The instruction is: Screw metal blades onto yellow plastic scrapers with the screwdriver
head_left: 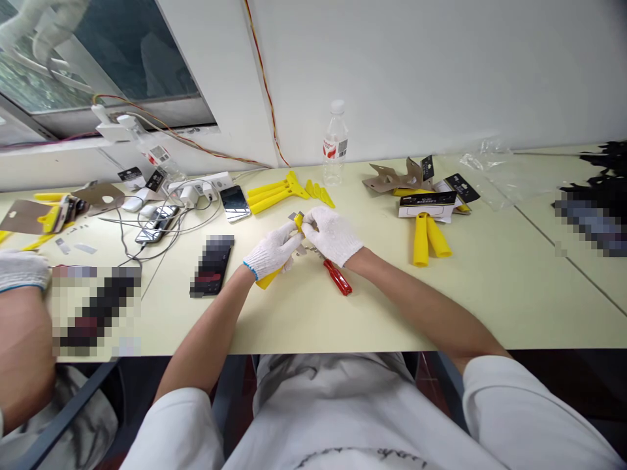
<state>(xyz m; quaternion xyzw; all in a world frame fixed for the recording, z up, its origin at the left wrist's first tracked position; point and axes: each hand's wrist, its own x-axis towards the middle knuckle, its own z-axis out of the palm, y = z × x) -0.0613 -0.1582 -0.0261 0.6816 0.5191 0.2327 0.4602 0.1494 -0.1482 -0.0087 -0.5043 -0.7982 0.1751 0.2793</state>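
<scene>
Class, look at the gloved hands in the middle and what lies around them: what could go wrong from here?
1. The left hand grips the yellow tool while the right hand is at its top end; a slip might drop it.
2. Loose metal bits lie just below the hands, so a glove could scatter them.
3. The red screwdriver lies near the right hand and might get knocked.

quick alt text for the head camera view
A white-gloved left hand holds a yellow tool, the gloved right hand at its far end, over a pale table. A red-handled tool lies nearby; beyond are yellow parts and a clear bottle.
</scene>
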